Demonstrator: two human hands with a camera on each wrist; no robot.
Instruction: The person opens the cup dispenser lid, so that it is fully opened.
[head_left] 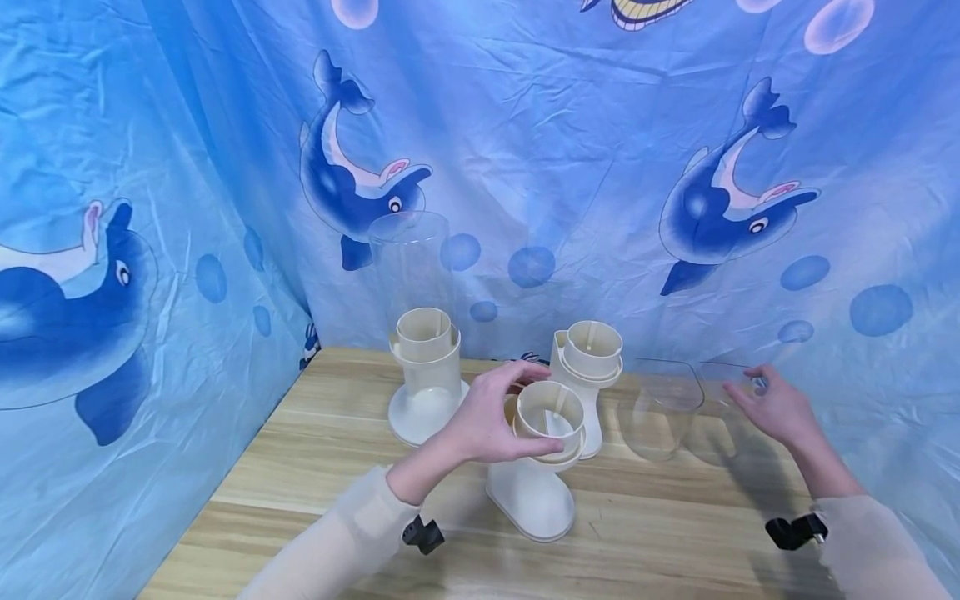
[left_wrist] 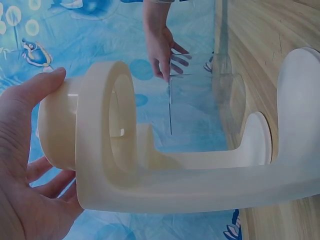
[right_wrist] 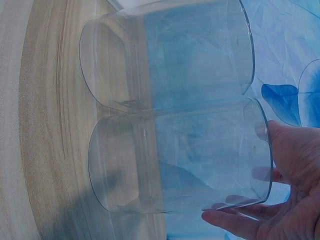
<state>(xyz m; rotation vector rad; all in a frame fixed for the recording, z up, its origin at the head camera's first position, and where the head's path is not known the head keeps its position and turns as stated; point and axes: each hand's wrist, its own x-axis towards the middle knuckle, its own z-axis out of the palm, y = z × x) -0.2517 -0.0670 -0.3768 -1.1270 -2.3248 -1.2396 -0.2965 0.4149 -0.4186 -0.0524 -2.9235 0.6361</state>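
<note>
A cream plastic stand with a round collar on top and a flat oval foot is at the middle of the table. My left hand grips its collar from the left, thumb on the near side and fingers behind. On the right, two clear cylinders stand side by side. My right hand holds the right-hand clear cylinder by its upper rim, with thumb and fingers spread around it in the right wrist view.
A second cream stand is just behind the held one. Farther left, another stand carries a tall clear cylinder. A blue dolphin-print cloth hangs behind the wooden table and along its left side.
</note>
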